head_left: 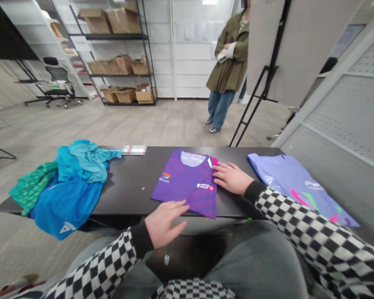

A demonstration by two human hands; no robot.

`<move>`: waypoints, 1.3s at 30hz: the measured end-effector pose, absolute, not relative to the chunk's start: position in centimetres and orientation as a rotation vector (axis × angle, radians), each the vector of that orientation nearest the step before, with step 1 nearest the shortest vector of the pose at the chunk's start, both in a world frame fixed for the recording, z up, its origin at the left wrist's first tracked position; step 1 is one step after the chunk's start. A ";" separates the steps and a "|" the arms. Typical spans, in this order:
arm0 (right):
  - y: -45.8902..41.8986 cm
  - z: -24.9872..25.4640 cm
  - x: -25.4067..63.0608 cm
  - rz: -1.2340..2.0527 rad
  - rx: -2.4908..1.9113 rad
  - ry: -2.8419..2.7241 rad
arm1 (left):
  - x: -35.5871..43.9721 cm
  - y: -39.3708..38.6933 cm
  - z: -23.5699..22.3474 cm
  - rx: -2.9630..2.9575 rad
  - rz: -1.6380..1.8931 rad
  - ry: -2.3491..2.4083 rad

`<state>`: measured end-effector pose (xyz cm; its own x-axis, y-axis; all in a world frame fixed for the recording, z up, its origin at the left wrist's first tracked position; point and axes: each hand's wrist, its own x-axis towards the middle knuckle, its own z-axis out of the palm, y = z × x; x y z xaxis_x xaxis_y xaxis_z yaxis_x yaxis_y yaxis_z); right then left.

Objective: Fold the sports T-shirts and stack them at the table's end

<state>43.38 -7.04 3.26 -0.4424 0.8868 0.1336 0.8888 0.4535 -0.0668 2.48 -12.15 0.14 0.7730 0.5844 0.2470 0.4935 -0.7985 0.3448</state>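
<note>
A folded purple jersey (pixel 187 182) lies on the black table (pixel 127 187) in front of me. My left hand (pixel 163 222) rests open at its near edge, fingers stretched toward the cloth. My right hand (pixel 232 177) lies flat and open on the jersey's right edge, fingers pointing left. Both arms wear checkered black-and-white sleeves.
A heap of blue and green shirts (pixel 68 182) hangs over the table's left end. A lilac shirt (pixel 296 185) lies spread at the right. A small object (pixel 143 188) sits on the table. A person in an olive coat (pixel 229 62) stands beyond, near an easel (pixel 262 83) and shelves with boxes (pixel 118 54).
</note>
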 end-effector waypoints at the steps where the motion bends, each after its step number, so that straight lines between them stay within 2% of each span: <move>1: -7.2 3.7 43.9 -0.045 -1.631 -2.501 | 2.9 -12.8 0.3 2.719 0.511 0.795; 6: -14.1 3.6 41.1 0.055 -1.472 -2.464 | 1.2 -11.5 -0.7 2.850 0.530 0.967; 10: -19.8 -0.2 39.3 0.012 -1.410 -2.461 | -0.2 -10.1 -3.1 2.966 0.493 0.826; 14: -21.6 -3.7 40.1 -0.113 -1.372 -2.322 | 0.0 -10.2 -4.1 3.030 0.671 0.713; 18: -22.9 -3.3 41.3 -0.123 -1.264 -2.287 | -0.1 -10.9 -2.7 3.012 0.761 0.494; 23: -24.8 3.0 44.2 -0.049 -1.213 -2.318 | 0.5 -10.8 4.0 2.773 0.732 0.485; 31: -21.7 20.1 51.1 -0.055 -1.567 -2.253 | 7.8 -4.1 19.6 2.381 0.720 1.024; 35: -16.0 26.2 54.8 0.106 -1.806 -2.240 | 14.7 1.3 22.8 2.066 0.845 0.937; 39: -10.4 29.4 59.7 0.162 -2.046 -1.992 | 22.6 5.4 24.0 1.828 1.048 0.755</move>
